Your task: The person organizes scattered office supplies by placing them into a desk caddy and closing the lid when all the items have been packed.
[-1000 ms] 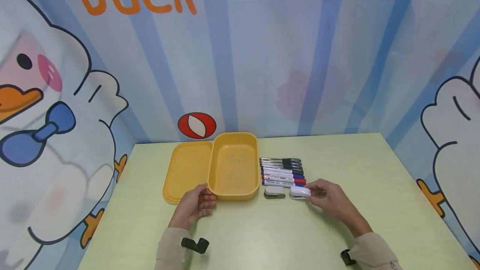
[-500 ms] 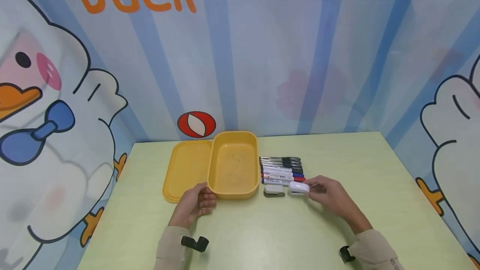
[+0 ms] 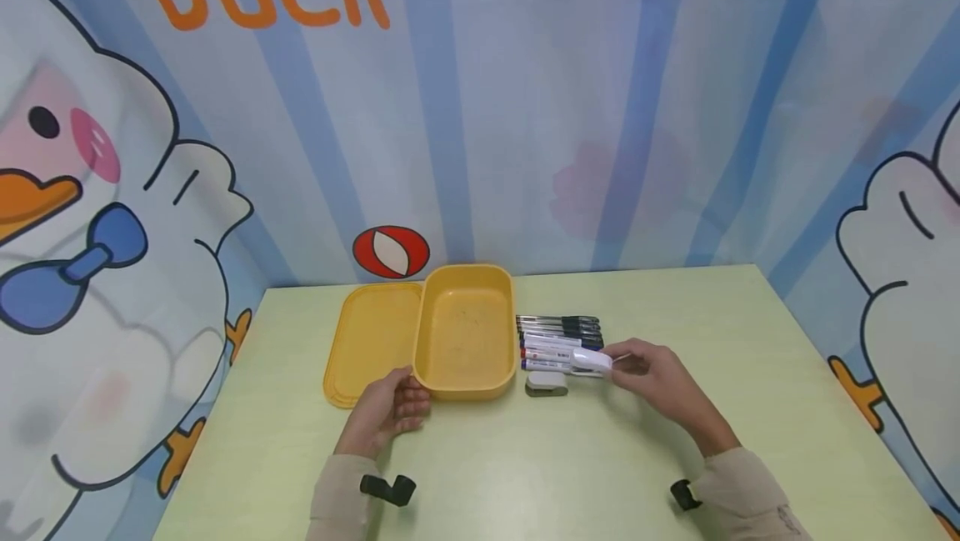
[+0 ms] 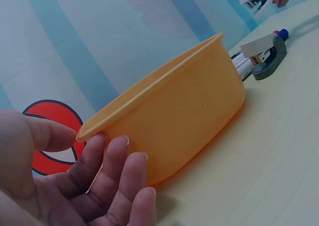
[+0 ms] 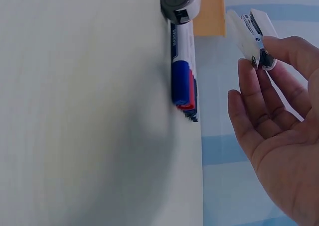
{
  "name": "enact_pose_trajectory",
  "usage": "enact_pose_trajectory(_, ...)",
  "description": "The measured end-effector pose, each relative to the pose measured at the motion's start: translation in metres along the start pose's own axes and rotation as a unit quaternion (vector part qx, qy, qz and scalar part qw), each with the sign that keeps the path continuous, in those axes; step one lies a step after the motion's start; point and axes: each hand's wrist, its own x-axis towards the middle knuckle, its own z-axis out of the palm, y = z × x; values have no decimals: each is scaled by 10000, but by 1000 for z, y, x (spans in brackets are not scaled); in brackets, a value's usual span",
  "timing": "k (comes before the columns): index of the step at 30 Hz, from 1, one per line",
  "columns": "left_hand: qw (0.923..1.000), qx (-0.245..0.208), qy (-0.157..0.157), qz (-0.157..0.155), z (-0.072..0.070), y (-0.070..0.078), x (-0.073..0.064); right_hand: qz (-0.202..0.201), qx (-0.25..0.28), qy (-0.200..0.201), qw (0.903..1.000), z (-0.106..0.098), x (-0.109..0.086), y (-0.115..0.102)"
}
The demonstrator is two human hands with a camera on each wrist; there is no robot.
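Observation:
My right hand [image 3: 663,383] pinches a white stapler [image 3: 591,360] by one end between thumb and fingers. In the right wrist view this stapler [image 5: 254,39] hangs above the table. At its left, a grey-and-white stapler [image 3: 546,383] lies on the table, just in front of a row of markers [image 3: 551,353]. My left hand [image 3: 386,412] holds the near left corner of a yellow plastic box [image 3: 465,395]. The left wrist view shows the thumb at the box's rim [image 4: 149,86] and the fingers curled against its outer wall.
A yellow lid [image 3: 371,345] lies flat against the box's left side. Several black pens [image 3: 558,324] lie behind the markers. A curtain [image 3: 525,107] with cartoon ducks rises along the back edge of the pale table [image 3: 525,474].
My right hand has lifted the white stapler off the table and moved it slightly away from me, over the ends of the markers. The left hand and the box stay in place.

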Motion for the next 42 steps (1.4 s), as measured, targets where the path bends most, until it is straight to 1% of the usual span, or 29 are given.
enact_pose_trajectory(6, 10000, -6, -8, 32, -1, -2, 0, 33, 354, -106, 9993, -2, 9, -12)
enact_pose_trajectory(13, 10000, 36, 32, 44, 0, 0, 0, 106, 473, -197, 9986, -4, 19, -26)
enact_pose_trajectory(18, 10000, 43, 19, 50, 1, 1, 0, 32, 693, -221, 9973, -5, 25, -33)
enact_pose_trajectory(23, 10000, 56, 3, 37, 1, 2, 1, -132, 698, -153, 9974, -4, 32, -38)
enact_pose_trajectory(30, 10000, 63, 32, 45, 2, 3, 1, -147, 658, -84, 9977, -2, 42, -47)
enact_pose_trajectory(38, 10000, 73, -10, -4, 2, 1, 1, -153, 789, -221, 9965, 3, 53, -49)
enact_pose_trajectory(42, 9999, 106, 10, -40, 2, 0, 2, -230, 882, -245, 9955, 7, 59, -51)
